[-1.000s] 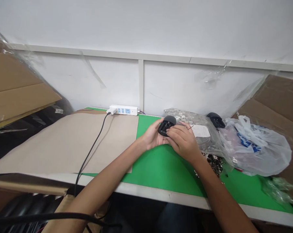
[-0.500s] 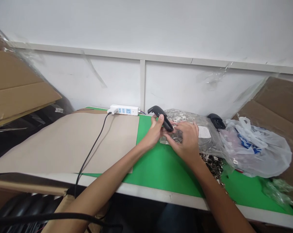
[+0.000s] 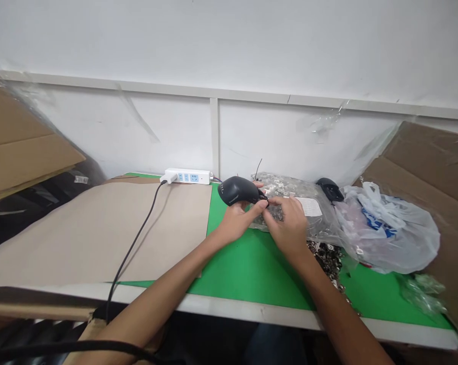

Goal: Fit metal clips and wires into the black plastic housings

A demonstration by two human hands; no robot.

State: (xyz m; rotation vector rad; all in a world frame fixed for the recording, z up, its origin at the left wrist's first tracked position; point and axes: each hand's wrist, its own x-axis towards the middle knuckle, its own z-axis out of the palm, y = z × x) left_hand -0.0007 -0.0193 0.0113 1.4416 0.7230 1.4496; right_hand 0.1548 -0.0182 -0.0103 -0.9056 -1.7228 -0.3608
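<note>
- Green work mat [image 3: 274, 268] fills the bench in front of you, partly under a tan kraft paper sheet [image 3: 100, 233]. If your grip slips, a dropped part could roll across it and off the near edge.
- Clear plastic bag [image 3: 290, 190] of small silvery parts lies just behind your hands. If your knuckles snag it or it tears, those parts could scatter over the mat.
- Black computer mouse [image 3: 238, 191] sits in your left hand [image 3: 234, 223], held above the mat, with the fingers curled around it. Your right hand [image 3: 285, 223] is closed to a pinch at the mouse's rear end; you can't tell from this view whether it grips the mouse or a wire there. A hard tug at that spot could strain the thin black wire [image 3: 258, 170] rising behind the mouse.
- Counted, largest first: two cardboard sheets, one at each side [image 3: 24, 147] [image 3: 415, 167]; one white plastic bag [image 3: 388, 233]; one power strip [image 3: 187, 176] with one black cable [image 3: 138, 248] plugged in; two black mice, the second mouse [image 3: 330, 189] lying beyond the clear bag; one paper label [image 3: 310, 206] on that bag.
</note>
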